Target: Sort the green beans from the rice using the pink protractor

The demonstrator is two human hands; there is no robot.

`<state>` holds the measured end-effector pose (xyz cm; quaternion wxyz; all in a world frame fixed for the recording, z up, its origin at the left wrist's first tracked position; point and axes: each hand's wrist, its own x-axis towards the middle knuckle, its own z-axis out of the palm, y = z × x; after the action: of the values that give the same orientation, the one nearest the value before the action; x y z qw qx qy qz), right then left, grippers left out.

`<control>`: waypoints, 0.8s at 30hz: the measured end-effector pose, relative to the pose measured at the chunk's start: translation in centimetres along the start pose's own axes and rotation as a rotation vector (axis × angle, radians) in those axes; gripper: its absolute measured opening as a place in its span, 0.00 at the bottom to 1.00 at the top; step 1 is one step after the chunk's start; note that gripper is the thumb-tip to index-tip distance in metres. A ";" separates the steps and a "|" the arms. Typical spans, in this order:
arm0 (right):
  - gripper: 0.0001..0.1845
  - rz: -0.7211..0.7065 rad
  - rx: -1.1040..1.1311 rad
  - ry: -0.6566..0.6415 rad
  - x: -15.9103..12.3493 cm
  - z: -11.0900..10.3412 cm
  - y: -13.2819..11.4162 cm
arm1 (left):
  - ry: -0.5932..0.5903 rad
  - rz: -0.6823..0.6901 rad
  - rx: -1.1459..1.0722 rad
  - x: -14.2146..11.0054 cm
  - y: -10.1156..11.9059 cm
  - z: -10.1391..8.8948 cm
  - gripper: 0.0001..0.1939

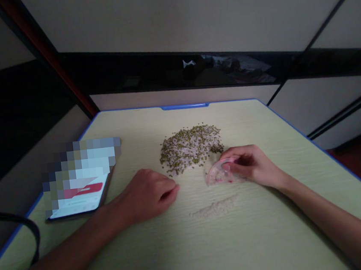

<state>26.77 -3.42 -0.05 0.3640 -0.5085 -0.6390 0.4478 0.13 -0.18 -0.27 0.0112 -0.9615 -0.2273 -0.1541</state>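
A clear, pink-tinted protractor is pinched between the thumb and fingers of my right hand, its flat edge toward me, low over the table. Just beyond it lies a spread heap of small green beans mixed with pale, rice-like grains. A small clump of green beans sits by my right fingertips. My left hand rests on the table left of the heap, fingers curled into a loose fist, with nothing seen in it. Nearer me, a thin strip of pale grains lies apart from the heap.
A lit tablet or phone, partly pixelated, lies at the left behind my forearm. A black cable loops at the left edge. The pale wooden table has a blue rim, and cabinet panels stand close behind it.
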 end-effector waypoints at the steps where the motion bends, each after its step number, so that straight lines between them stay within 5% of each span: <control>1: 0.08 0.011 0.011 0.020 0.0 0.0 -0.1 | -0.003 -0.002 0.000 0.0 0.0 0.0 0.18; 6: 0.08 0.064 0.053 0.205 0.3 -0.1 -0.6 | -0.003 -0.007 0.005 0.1 0.0 0.1 0.19; 24: 0.10 0.125 0.020 0.319 0.5 -0.3 -0.1 | 0.005 -0.003 -0.006 0.1 -0.1 0.0 0.19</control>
<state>26.89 -2.87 0.14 0.4374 -0.6081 -0.5358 0.3897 0.21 -0.05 -0.28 0.0086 -0.9608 -0.2284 -0.1569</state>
